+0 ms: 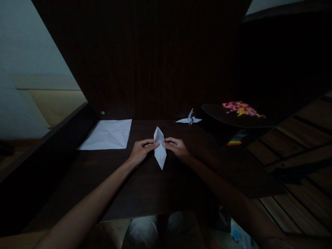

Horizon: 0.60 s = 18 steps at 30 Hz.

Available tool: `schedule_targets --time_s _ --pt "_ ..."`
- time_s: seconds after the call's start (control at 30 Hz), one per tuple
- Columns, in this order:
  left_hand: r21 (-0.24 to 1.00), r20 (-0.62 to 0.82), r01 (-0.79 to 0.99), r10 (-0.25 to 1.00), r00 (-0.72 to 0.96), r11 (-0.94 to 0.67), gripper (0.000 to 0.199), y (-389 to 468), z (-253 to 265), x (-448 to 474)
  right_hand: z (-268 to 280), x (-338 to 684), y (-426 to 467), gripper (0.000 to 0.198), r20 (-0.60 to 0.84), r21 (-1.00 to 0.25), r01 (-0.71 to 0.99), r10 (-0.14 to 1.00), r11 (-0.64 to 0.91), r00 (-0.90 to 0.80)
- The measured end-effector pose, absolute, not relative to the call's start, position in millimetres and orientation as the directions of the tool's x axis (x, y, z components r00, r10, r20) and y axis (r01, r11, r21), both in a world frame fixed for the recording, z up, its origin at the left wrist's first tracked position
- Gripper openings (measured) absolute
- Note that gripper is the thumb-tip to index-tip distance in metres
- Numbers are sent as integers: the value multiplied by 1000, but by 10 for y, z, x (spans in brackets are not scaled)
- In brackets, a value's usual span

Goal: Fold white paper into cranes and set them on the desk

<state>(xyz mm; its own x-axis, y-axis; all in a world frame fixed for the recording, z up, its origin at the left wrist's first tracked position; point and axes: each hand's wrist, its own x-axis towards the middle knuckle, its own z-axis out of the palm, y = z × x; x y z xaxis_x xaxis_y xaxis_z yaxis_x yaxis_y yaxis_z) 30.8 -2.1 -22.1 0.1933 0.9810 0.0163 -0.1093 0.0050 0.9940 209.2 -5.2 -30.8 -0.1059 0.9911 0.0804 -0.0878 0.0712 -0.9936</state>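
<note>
A white folded paper (160, 155), long and diamond-shaped with pointed ends, lies between my two hands over the dark desk. My left hand (140, 150) pinches its left edge near the middle, thumb on top. From the other side, my right hand (176, 147) grips the right edge at the same height. The upper half of the paper stands slightly opened, showing a shaded inner face; the lower point aims toward me. Behind my right hand sits a finished white paper crane (190, 120). Off to the left lies a stack of creased white paper sheets (107, 135).
The dark wooden desk (135, 193) has a tall back panel (155, 62) and a low side wall (52, 141) at left. On a raised rounded shelf (212, 112) at right rests a pile of small pink, red and yellow pieces (241, 108). A rainbow-striped item (234, 142) sits beneath it.
</note>
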Motion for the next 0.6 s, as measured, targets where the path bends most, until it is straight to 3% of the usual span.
schedule_targets --time_s 0.4,0.5,0.6 --pt "995 55 -91 974 221 -36 27 -9 -236 303 -348 2133 -19 23 211 -975 35 966 219 -147" --pt "989 119 52 952 281 -139 23 27 -281 268 -370 2180 -13 22 273 -930 189 937 315 -216" --pt "902 202 297 914 352 -314 19 40 -316 232 -368 2214 -36 17 333 -794 428 898 432 -288"
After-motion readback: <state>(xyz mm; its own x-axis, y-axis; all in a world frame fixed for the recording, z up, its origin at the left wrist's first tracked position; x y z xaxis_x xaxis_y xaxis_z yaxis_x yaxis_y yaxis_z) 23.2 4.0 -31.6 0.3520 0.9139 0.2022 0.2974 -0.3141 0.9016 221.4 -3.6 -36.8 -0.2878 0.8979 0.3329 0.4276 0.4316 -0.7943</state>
